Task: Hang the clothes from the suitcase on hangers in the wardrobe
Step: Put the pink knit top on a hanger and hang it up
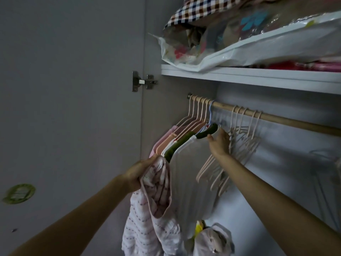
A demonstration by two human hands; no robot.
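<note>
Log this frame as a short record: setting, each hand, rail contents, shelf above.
setting: open wardrobe, wooden rail under a white shelf
left hand: grips a pink patterned garment, not yet on a hanger
right hand: at the collar of a hung white garment with green trim
rail: clothed hangers at left, empty hangers at right
shelf: plastic bags of fabric
</note>
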